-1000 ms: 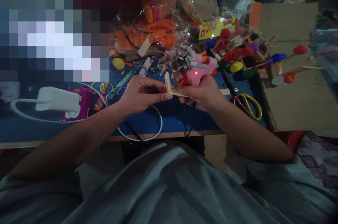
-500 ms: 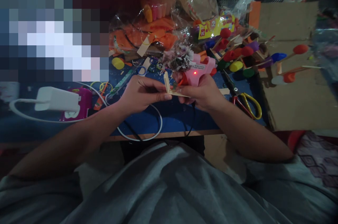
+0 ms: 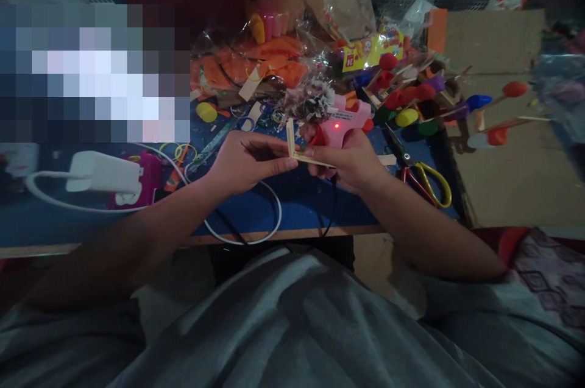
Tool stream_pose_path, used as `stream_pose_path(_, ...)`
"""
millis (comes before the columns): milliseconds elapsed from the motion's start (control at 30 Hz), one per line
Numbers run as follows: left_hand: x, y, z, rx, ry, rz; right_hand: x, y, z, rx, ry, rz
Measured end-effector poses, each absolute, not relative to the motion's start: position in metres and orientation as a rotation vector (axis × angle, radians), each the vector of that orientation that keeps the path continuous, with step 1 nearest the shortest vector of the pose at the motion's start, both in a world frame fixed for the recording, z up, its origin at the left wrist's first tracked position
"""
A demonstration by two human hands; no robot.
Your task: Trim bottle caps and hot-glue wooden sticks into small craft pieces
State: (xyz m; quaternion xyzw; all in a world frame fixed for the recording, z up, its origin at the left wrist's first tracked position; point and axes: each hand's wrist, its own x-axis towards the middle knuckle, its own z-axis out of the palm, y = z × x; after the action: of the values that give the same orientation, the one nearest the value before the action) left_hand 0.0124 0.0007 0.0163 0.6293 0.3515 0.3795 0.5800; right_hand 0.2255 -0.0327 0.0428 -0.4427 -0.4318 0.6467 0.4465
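My left hand (image 3: 242, 162) is closed, its thumb and fingers pinching the corner of two wooden craft sticks (image 3: 291, 139) joined in an L shape. One stick stands up; the other runs flat to the right. My right hand (image 3: 361, 162) wraps round a pink hot glue gun (image 3: 342, 126) whose red light glows. Its thumb lies along the flat stick, pressing on its right end. The gun's handle is mostly hidden by the hand, and a black cord (image 3: 334, 205) hangs below it. A shaggy grey-white tuft (image 3: 311, 98) is just behind the gun.
Scissors (image 3: 406, 159) with red and yellow handles lie right of my right hand. Colourful spoon-like pieces (image 3: 425, 92) pile up beside cardboard (image 3: 516, 162). A white charger (image 3: 105, 172) sits in a purple socket at left; its cable (image 3: 278, 211) loops near the table edge.
Both hands keep nearly the same pose on the craft sticks and glue gun. The view has shifted very slightly.
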Motion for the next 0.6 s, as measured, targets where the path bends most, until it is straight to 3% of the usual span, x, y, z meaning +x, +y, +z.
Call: stream_pose_path(600, 0.0155, 0.0045, 0.0118, 1.524, 0.82, 0.935, 0.2221, -0.031, 0.0351, -1.098, -1.009, 1.592)
